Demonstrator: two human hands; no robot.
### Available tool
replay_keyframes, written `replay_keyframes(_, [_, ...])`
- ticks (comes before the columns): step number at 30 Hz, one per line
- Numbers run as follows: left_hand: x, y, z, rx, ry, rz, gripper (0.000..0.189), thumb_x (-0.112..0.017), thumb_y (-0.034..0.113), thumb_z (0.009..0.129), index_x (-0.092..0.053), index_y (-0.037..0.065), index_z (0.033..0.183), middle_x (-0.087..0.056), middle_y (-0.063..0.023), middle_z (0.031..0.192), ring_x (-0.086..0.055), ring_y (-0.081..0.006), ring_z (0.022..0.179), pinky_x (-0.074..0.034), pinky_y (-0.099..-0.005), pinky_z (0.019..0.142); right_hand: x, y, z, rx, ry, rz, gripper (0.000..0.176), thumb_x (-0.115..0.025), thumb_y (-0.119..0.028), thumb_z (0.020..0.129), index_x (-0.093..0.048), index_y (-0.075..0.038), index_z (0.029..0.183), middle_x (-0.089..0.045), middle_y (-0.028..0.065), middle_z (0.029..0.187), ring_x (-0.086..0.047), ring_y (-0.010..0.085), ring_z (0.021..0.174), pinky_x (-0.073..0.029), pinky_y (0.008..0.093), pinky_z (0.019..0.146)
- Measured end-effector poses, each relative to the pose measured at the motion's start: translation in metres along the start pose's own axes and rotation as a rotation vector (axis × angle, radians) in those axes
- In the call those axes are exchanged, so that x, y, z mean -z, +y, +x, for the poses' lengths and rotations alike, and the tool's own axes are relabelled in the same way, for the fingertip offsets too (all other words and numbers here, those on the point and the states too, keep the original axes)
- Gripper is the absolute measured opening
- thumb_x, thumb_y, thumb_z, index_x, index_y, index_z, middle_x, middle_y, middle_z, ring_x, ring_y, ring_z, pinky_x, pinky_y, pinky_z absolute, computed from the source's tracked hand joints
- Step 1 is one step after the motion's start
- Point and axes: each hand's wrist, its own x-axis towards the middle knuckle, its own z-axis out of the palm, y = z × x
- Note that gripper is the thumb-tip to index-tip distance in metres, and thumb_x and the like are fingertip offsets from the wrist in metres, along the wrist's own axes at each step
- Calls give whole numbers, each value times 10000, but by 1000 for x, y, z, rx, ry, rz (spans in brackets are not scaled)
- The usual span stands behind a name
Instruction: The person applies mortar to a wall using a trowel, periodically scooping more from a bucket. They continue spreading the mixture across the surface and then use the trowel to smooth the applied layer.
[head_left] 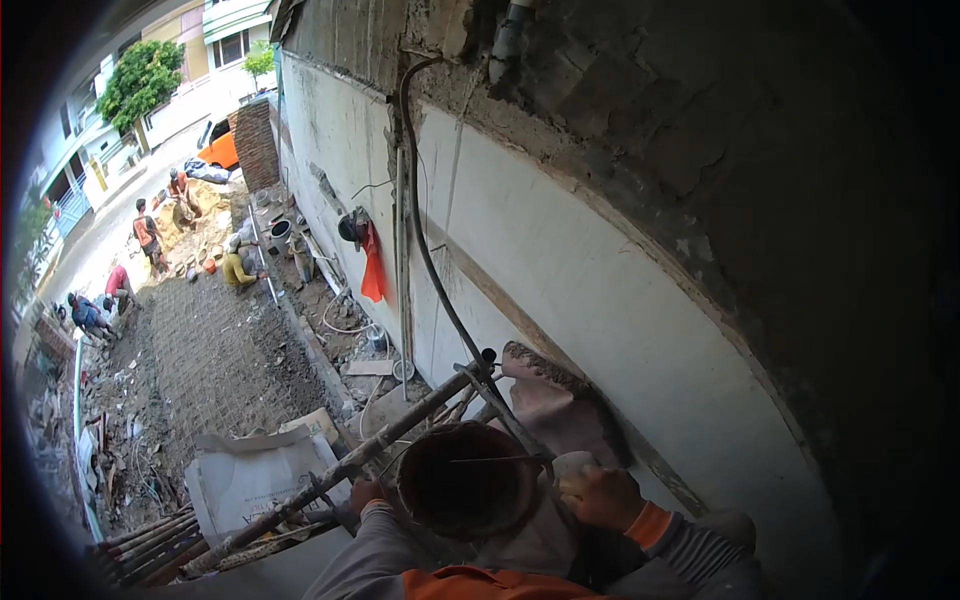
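Observation:
My right hand (602,497) is closed around a pale sponge-like block (572,466), held close to the white plastered wall (560,260). A dark round bucket (468,482) hangs just below me, beside a metal scaffold pole (400,425). My left hand (364,493) sits at the bucket's left rim where the pole passes. Its fingers are mostly hidden, so I cannot tell whether it grips the pole or the bucket. A mortar-smeared sack or board (552,398) leans against the wall behind the bucket.
I am high above a paved yard (210,350). Several people (150,235) work around a sand pile far below. A black cable (425,240) runs down the wall beside an orange cloth (372,265). Cement bags (255,475) and poles lie underneath.

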Motion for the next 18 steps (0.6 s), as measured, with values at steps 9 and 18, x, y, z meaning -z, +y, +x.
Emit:
replay_keyframes(9, [9,6,-6,74,-51,-18,582,-454,578,864,-690,65,1006,-681,-182,1027,-656,-311,995,-501,-422,861,-38,-59,71,206,-69,-390,201,-544,-191,861,-597,-71,1012,-614,152,745,-661,280,642,-512,369,566])
replay_keyframes(18, [25,10,-12,76,-102,-85,616,-441,582,875,-690,35,1008,-676,-211,1028,-651,-352,994,-497,-438,874,30,-58,59,373,-195,-268,177,-555,-175,826,-600,-55,948,-601,134,699,-656,298,613,-530,408,560])
